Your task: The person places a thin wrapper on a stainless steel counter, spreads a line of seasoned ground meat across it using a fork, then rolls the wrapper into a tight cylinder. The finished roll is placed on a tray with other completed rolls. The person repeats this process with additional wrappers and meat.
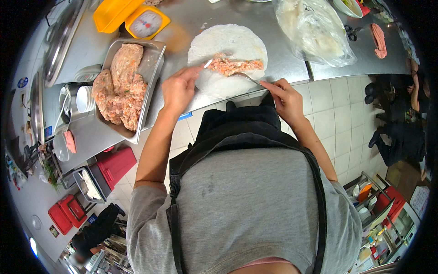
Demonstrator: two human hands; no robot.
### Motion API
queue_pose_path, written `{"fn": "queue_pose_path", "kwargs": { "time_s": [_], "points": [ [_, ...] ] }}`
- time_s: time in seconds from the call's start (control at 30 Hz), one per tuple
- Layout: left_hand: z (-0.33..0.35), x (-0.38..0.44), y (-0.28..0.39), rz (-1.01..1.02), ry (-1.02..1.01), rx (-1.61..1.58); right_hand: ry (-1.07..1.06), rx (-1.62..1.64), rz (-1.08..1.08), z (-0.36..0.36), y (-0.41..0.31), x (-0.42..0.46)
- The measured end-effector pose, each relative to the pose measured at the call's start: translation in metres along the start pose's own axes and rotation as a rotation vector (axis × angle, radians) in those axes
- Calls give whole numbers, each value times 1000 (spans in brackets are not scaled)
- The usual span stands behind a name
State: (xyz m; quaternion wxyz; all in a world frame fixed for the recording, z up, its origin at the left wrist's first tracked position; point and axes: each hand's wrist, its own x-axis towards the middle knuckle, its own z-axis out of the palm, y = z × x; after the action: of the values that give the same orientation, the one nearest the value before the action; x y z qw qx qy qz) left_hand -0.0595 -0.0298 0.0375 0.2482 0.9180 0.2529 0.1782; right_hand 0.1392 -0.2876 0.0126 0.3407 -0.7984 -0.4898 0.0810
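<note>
On the steel table lies a thin, whitish round sheet (pixel 227 39), its near part reaching the table's edge. A strip of minced meat with orange bits (pixel 236 66) runs across it. My right hand (pixel 285 101) grips the handle of a slim metal utensil (pixel 249 79); its far end touches the near side of the meat and is partly hidden. At the strip's left end is my left hand (pixel 179 89), fingers bent, with a small white object (pixel 208 63) at the fingertips. Whether the hand holds it is unclear.
A steel tray (pixel 154 78) with minced meat (pixel 119 89) stands left, below a yellow dial scale (pixel 147 24). At the right lie a plastic bag with pale sheets (pixel 314 30), black scissors (pixel 350 33) and a pink cloth (pixel 378 41). Other people are at both sides.
</note>
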Motion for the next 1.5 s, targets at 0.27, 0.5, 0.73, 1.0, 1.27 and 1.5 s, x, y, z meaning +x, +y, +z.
{"fn": "queue_pose_path", "kwargs": {
  "time_s": [0.27, 0.5, 0.73, 1.0, 1.27, 1.5],
  "points": [
    [1, -29, 8, 83, 10, 127, 75, -77, 5, 24, -11, 4],
    [-14, -19, 35, 235, 42, 158, 5, -47, 3, 16, -9, 7],
    [-33, -21, 23, 205, -27, 319, -56, 12, 132, -5, 5, -2],
    [-33, -27, 3, 174, -40, 326, -26, -33, 131, -8, 9, -4],
    [-25, -22, 2, 136, 21, 240, -12, 12, -9, 17, -14, 10],
    [-41, -23, 2, 42, 48, 171, -13, 65, -35, 13, -11, 7]
  ]
}}
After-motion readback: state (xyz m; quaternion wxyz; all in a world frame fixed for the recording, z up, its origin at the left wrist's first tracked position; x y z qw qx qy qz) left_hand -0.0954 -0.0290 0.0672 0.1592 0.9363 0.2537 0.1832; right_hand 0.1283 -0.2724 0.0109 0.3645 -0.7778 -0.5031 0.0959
